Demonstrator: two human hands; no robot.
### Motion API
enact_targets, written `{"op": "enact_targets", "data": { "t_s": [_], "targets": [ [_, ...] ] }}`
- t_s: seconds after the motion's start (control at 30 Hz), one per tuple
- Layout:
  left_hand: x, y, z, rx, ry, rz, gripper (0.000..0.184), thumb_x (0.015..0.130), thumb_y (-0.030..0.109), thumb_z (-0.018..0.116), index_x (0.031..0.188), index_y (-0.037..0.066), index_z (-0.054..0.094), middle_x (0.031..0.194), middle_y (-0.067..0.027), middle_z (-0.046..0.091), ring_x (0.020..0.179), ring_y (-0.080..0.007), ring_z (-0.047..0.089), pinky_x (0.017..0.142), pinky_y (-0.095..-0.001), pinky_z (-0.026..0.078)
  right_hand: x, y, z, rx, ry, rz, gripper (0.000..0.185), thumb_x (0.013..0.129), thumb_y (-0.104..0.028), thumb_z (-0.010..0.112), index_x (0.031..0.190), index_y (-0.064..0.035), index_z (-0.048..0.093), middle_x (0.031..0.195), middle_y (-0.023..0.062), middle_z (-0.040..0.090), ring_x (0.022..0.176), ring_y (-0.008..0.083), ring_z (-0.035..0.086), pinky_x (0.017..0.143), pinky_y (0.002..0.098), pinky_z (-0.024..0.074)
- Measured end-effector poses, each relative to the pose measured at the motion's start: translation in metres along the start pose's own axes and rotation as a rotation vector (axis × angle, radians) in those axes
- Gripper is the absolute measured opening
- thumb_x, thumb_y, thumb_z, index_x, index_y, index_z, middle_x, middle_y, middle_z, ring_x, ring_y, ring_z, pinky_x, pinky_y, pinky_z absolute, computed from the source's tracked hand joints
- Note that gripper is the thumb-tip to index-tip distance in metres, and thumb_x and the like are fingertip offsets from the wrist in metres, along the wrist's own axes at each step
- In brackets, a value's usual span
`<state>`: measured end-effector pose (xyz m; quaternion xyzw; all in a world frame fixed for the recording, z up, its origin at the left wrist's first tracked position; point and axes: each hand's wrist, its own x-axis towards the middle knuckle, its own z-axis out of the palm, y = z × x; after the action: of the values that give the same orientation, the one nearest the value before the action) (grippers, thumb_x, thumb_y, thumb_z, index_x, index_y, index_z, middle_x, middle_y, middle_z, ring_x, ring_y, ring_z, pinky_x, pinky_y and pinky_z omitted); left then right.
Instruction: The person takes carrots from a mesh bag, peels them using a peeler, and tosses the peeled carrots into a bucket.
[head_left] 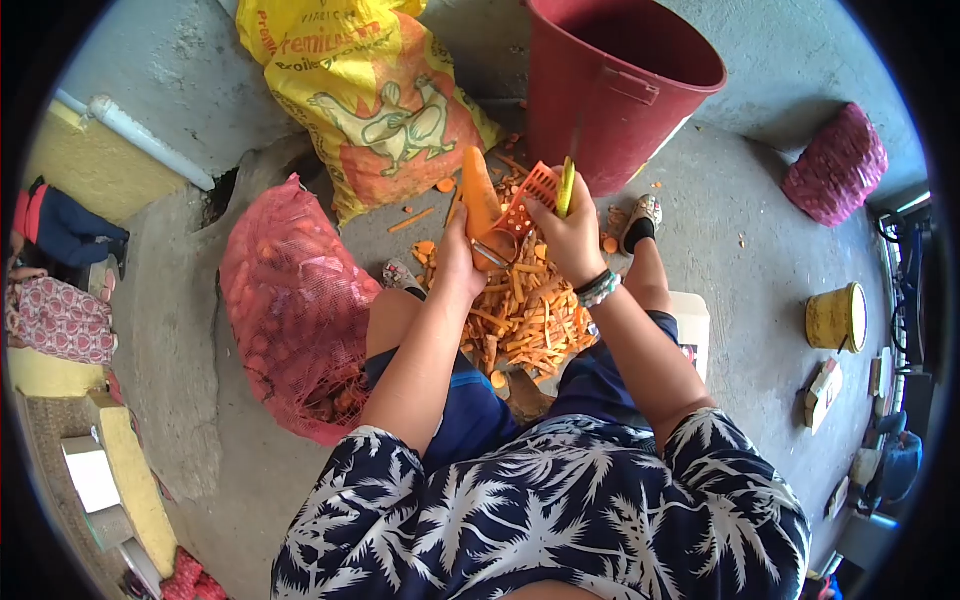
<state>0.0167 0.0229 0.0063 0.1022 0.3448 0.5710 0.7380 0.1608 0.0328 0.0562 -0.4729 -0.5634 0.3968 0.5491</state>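
My left hand point(460, 262) is closed around a large peeled carrot point(479, 190), its tip pointing away from me. My right hand point(572, 240) grips an orange peeler point(530, 200) with a perforated body, whose metal blade lies against or close to the carrot's lower part. In the same hand is a slim yellow-green handle point(566, 188), seemingly of a knife with a thin blade pointing away. Under both hands, between my legs, lies a heap of carrot sticks and cut pieces point(535, 320); what holds the heap is hidden.
A red mesh sack of carrots point(290, 300) leans beside my left leg. Ahead stand a yellow printed sack point(375, 120) and a tall red bin point(625, 80). To the right are a purple mesh sack point(838, 165) and a yellow bucket point(835, 318). Another person point(65, 240) is at far left.
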Motion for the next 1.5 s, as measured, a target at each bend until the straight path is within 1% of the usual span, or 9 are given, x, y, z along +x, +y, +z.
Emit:
{"op": "enact_targets", "data": {
  "t_s": [0.2, 0.33, 0.5, 0.7, 0.87, 0.93, 1.1, 1.33, 1.5],
  "targets": [
    [-0.018, 0.007, -0.011, 0.098, -0.29, -0.03, 0.046, 0.09, 0.045, 0.044, 0.111, 0.005, 0.05, 0.102, -0.0092, 0.057, 0.089, -0.0186, 0.06, 0.075, -0.0346, 0.051, 0.076, 0.001, -0.016, 0.4, -0.242, 0.199, 0.031, 0.077, 0.001, 0.063, 0.105, -0.0017, 0.05, 0.088, 0.004, 0.059, 0.075, 0.0117, 0.059, 0.061, 0.025, 0.0519],
    [-0.034, 0.018, -0.009, 0.068, -0.112, -0.107, 0.047, 0.088, 0.043, 0.05, 0.113, 0.004, 0.049, 0.094, -0.0075, 0.059, 0.082, -0.0168, 0.06, 0.07, -0.0308, 0.051, 0.141, 0.043, -0.02, -0.119, 0.235, -0.069, 0.027, 0.076, 0.0, 0.063, 0.1, -0.0021, 0.052, 0.084, 0.006, 0.061, 0.069, 0.0116, 0.059, 0.057, 0.024, 0.0484],
    [-0.019, 0.012, -0.014, 0.073, -0.163, -0.036, 0.047, 0.092, 0.044, 0.04, 0.114, 0.003, 0.048, 0.098, -0.0106, 0.058, 0.084, -0.0215, 0.06, 0.073, -0.0355, 0.05, 0.091, 0.019, -0.021, 0.205, 0.126, 0.043, 0.031, 0.076, -0.001, 0.065, 0.102, -0.0058, 0.049, 0.081, 0.0027, 0.059, 0.059, 0.0079, 0.055, 0.044, 0.02, 0.0432],
    [-0.009, -0.001, -0.014, 0.137, -0.091, -0.113, 0.046, 0.092, 0.044, 0.039, 0.113, 0.005, 0.05, 0.097, -0.0078, 0.06, 0.083, -0.0188, 0.06, 0.072, -0.0341, 0.051, 0.031, -0.009, -0.007, 0.1, -0.181, 0.068, 0.041, 0.074, 0.003, 0.065, 0.111, 0.0, 0.048, 0.092, 0.0048, 0.06, 0.085, 0.0128, 0.058, 0.071, 0.0258, 0.0503],
    [-0.04, 0.011, -0.014, 0.165, -0.133, -0.22, 0.05, 0.09, 0.043, 0.046, 0.117, 0.002, 0.045, 0.095, -0.0106, 0.061, 0.08, -0.0183, 0.062, 0.068, -0.0319, 0.052, 0.143, 0.064, -0.063, -0.219, 0.345, -0.095, 0.034, 0.071, 0.003, 0.067, 0.102, -0.0051, 0.055, 0.084, 0.0037, 0.061, 0.074, 0.0118, 0.058, 0.063, 0.0259, 0.0481],
    [-0.045, 0.02, -0.018, 0.064, -0.51, -0.151, 0.049, 0.089, 0.043, 0.047, 0.116, 0.002, 0.046, 0.097, -0.0108, 0.06, 0.078, -0.0187, 0.062, 0.064, -0.0311, 0.052, 0.153, 0.07, -0.081, -0.053, 0.439, 0.093, 0.029, 0.073, 0.001, 0.065, 0.1, -0.0043, 0.055, 0.086, 0.0039, 0.062, 0.07, 0.0115, 0.059, 0.059, 0.0259, 0.0487],
    [-0.021, 0.012, -0.009, -0.005, 0.006, 0.083, 0.038, 0.091, 0.036, 0.044, 0.112, 0.005, 0.048, 0.098, -0.0087, 0.057, 0.091, -0.0194, 0.056, 0.08, -0.0357, 0.046, 0.059, 0.017, -0.039, 0.152, 0.184, 0.135, 0.034, 0.076, -0.001, 0.064, 0.105, -0.0048, 0.046, 0.085, 0.0049, 0.059, 0.067, 0.0115, 0.058, 0.054, 0.0215, 0.0475],
    [-0.01, -0.006, 0.008, -0.038, 0.022, 0.055, 0.038, 0.094, 0.041, 0.034, 0.108, 0.007, 0.048, 0.094, -0.0053, 0.056, 0.081, -0.0157, 0.057, 0.074, -0.0323, 0.048, -0.013, 0.009, 0.002, 0.138, 0.16, 0.025, 0.04, 0.077, 0.001, 0.061, 0.112, -0.0009, 0.043, 0.095, 0.0063, 0.056, 0.078, 0.0124, 0.058, 0.065, 0.025, 0.0487],
    [-0.027, 0.004, 0.004, 0.162, -0.129, -0.1, 0.049, 0.086, 0.048, 0.05, 0.111, 0.005, 0.049, 0.09, -0.0064, 0.057, 0.082, -0.0165, 0.059, 0.07, -0.0333, 0.05, 0.057, 0.022, -0.013, 0.239, -0.055, 0.111, 0.036, 0.073, 0.002, 0.066, 0.105, -0.0028, 0.052, 0.09, 0.0038, 0.059, 0.079, 0.0097, 0.056, 0.063, 0.0222, 0.0487]
  ]
}}
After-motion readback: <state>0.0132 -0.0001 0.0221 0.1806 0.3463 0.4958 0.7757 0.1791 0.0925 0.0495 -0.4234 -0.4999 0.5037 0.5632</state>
